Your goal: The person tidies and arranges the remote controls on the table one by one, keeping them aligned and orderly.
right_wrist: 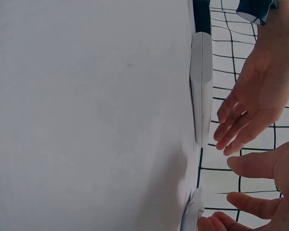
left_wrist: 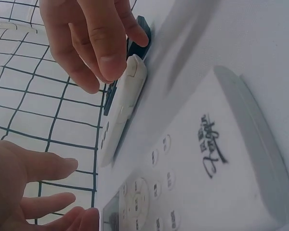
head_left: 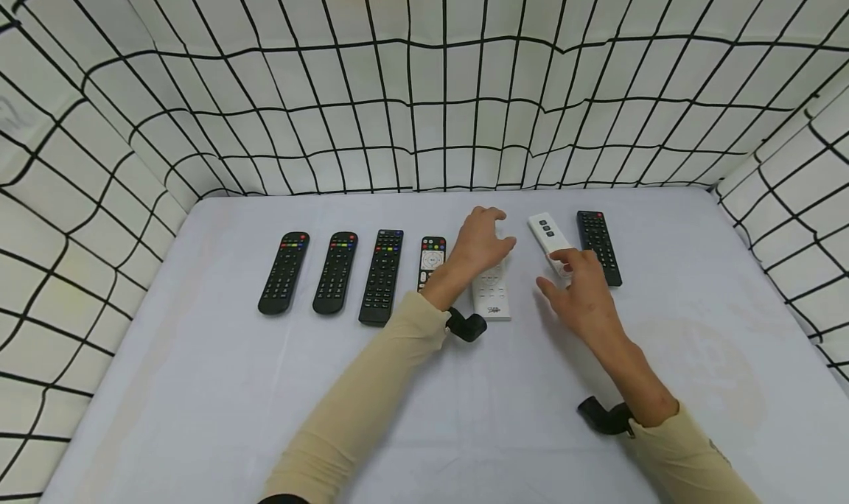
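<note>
My left hand (head_left: 472, 245) hovers over the upper part of a wide white remote control (head_left: 492, 301), with thumb and fingers apart and nothing between them. Dark print marks that remote's near end, and its upper part is hidden in the head view. Over the lower end of a slim white remote control (head_left: 547, 231) is my right hand (head_left: 585, 301), its fingers loosely bent and holding nothing. In the left wrist view, the slim white remote (left_wrist: 123, 113) lies below the right hand's fingertips. A black remote control (head_left: 599, 246) lies just beyond my right hand.
Left of my hands lie a black-and-white remote (head_left: 432, 255), partly covered by the left wrist, and three black remotes (head_left: 381, 279), (head_left: 334, 274), (head_left: 284, 274) in a row. Black netting (head_left: 411, 106) over white sheeting borders the white-covered table (head_left: 199, 386) at the back and sides.
</note>
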A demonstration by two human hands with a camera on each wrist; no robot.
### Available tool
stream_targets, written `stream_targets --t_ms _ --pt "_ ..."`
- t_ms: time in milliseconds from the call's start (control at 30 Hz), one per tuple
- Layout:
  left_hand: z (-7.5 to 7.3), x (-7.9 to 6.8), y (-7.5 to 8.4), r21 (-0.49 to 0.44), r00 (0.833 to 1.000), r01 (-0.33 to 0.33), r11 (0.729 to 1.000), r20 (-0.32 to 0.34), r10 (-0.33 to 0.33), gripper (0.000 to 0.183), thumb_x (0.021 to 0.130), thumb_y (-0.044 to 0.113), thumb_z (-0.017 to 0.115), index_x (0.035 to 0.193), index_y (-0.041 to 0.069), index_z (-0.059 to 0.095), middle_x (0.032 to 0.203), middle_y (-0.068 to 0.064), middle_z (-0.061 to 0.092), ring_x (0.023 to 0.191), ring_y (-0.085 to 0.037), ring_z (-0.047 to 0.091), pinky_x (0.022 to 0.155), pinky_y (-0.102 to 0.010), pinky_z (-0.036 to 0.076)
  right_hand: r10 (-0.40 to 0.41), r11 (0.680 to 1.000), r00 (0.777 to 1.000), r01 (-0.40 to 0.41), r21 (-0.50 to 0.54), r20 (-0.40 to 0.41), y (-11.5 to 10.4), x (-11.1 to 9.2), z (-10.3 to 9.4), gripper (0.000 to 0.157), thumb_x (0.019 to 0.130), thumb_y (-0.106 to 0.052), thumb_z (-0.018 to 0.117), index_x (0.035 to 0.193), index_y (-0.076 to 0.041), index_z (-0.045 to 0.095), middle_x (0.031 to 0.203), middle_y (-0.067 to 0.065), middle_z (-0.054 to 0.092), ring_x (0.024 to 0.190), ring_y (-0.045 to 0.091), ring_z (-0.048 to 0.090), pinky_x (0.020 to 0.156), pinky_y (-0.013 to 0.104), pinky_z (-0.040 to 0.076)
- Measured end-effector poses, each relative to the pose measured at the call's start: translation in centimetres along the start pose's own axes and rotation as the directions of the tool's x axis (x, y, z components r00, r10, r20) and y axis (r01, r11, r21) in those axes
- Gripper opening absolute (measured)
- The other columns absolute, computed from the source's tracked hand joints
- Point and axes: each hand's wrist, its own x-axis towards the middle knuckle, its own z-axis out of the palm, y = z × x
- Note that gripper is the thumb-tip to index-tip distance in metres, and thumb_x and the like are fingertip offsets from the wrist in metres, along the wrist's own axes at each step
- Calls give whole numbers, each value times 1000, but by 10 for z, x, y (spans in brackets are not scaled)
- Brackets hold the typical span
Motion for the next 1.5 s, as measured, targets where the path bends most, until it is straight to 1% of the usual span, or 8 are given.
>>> stream_targets --t_ms 200,367,667,833,1000,1267,1367,1500 --pt "5 3 2 -8 1000 2 1000 15 -2 53 101 22 68 149 4 54 152 -18 53 135 -29 57 114 -39 49 15 1000 1000 -15 -4 -17 6 2 -3 49 97 -12 71 141 3 54 146 31 43 123 44 49 100 57 54" --pt "8 5 1 -18 1000 4 1000 23 -3 54 101 21 68 150 4 53 152 -18 52 134 -29 57 114 -40 49 2 1000 999 -3 -19 -34 10 4 -5 47 97 -12 71 138 5 56 147 32 42 127 45 46 102 60 52" --pt "12 7 5 4 1000 -20 1000 20 20 54 100 18 69 149 2 53 150 -19 55 134 -29 58 113 -39 49 38 999 999 -38 -21 -24 15 8 -6 50 96 -10 72 140 9 55 149 35 40 136 50 43 109 64 47" --pt "15 8 9 9 999 -27 1000 21 26 54 100 17 69 149 2 53 150 -18 55 138 -30 57 115 -39 49 18 999 999 -19 -35 -31 18 10 -6 49 95 -7 72 138 11 56 148 36 41 133 50 45 105 63 50" --pt "17 10 14 4 999 -31 1000 37 31 56 99 16 69 150 0 51 151 -20 55 137 -31 58 113 -39 51 0 999 999 -2 -54 -37 19 10 -6 48 94 -5 72 137 12 57 147 37 42 127 49 49 99 61 53" --pt "20 11 22 41 998 -16 999 69 13 61 98 16 70 152 -1 48 151 -20 55 134 -29 59 112 -38 50 21 999 1000 -22 -41 -19 17 13 -7 50 95 -4 71 139 12 54 152 36 38 134 51 44 106 64 49" --pt "22 11 24 50 997 -9 999 81 5 62 98 16 70 153 -1 47 150 -20 55 131 -28 60 110 -37 51 18 999 1000 -18 -43 -6 18 15 -7 50 95 -4 71 140 12 53 154 36 36 134 51 45 107 64 48" --pt "24 11 25 70 996 -19 997 94 12 61 99 17 70 152 -3 47 148 -21 57 127 -28 61 107 -36 53 15 999 1000 -15 -52 9 19 17 -7 50 96 -4 70 140 12 52 155 36 36 132 51 46 106 64 47"
